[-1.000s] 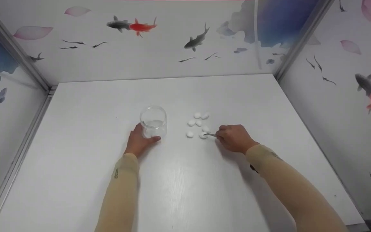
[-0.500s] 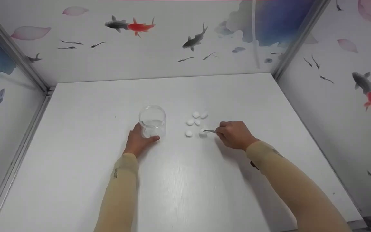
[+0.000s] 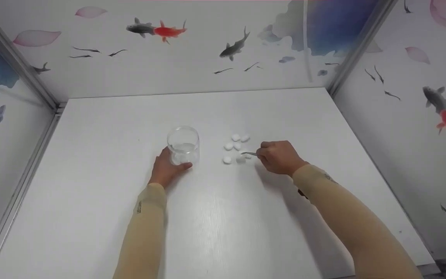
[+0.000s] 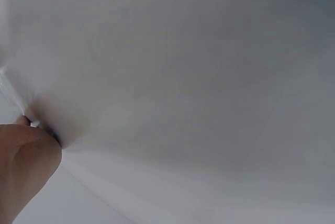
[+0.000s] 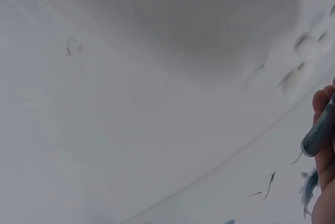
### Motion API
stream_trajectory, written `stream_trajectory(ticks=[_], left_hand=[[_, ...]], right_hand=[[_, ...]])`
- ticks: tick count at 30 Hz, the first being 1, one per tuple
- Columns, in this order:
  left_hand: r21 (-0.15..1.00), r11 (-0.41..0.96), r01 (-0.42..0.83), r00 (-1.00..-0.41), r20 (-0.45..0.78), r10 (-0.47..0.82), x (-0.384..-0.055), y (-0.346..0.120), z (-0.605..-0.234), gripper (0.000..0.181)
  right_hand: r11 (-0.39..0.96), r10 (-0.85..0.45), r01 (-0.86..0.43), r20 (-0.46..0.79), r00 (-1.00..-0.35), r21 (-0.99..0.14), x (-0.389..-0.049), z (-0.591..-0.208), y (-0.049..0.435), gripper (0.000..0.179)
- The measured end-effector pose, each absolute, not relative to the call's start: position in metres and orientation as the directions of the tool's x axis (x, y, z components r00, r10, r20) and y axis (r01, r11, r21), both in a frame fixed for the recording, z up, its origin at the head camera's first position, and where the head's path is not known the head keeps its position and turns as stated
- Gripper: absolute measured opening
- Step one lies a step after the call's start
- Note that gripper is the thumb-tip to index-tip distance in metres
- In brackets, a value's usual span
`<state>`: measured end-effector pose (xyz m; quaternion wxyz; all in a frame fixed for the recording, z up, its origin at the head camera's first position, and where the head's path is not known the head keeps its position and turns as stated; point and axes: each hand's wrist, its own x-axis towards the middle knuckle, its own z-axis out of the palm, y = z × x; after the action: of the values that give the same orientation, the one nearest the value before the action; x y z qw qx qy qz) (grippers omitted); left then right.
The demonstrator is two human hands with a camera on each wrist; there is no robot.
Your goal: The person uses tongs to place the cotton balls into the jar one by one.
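Observation:
In the head view my left hand (image 3: 165, 168) holds a clear jar (image 3: 183, 144) that stands upright and uncovered on the white table, thumb at the front and fingers round its left side. Whitish lumps show through the lower wall. My right hand (image 3: 281, 157) grips slim metal tweezers (image 3: 250, 154) pointing left. Just under their tip is a white cotton ball (image 3: 241, 159), blurred. Another ball (image 3: 248, 156) lies close behind it, partly covered by the tweezers. The right wrist view catches the rounded rear end of the tweezers (image 5: 316, 137) between the fingers.
Several more white balls (image 3: 237, 146) lie between the jar and my right hand, with a lone one (image 3: 227, 160) nearer to me. Wall panels printed with fish (image 3: 232, 48) close off the back and both sides of the table (image 3: 215, 217).
My right hand has moved a little away from me, taking the tweezers along. The ball under the tip has shifted up and left in the view. The left hand keeps its hold on the jar.

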<state>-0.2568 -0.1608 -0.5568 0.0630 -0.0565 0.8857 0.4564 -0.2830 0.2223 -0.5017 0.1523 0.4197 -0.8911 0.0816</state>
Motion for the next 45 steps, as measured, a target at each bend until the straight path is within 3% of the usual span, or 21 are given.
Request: stream_trajectory(ticks=[17, 24, 34, 45], left_hand=[[0.796, 0.578, -0.182, -0.981, -0.184, -0.055, -0.256, -0.160, -0.555, 0.106], [0.796, 0.580, -0.175, -0.983, -0.175, -0.057, -0.256, -0.160, -0.553, 0.106], [0.799, 0.579, -0.160, -0.986, -0.154, -0.060, -0.259, -0.159, -0.556, 0.103], [0.788, 0.601, -0.131, -0.991, -0.127, -0.049, -0.259, -0.161, -0.558, 0.100]], right_hand=[[0.578, -0.762, -0.815, 0.392, -0.515, 0.053, -0.305, -0.460, 0.169, 0.014], [0.582, -0.767, -0.808, 0.391, -0.508, 0.093, -0.310, -0.438, 0.130, 0.011], [0.570, -0.779, -0.816, 0.379, -0.500, 0.094, -0.307, -0.442, 0.083, 0.012], [0.540, -0.804, -0.836, 0.354, -0.478, 0.097, -0.308, -0.452, 0.075, 0.011]])
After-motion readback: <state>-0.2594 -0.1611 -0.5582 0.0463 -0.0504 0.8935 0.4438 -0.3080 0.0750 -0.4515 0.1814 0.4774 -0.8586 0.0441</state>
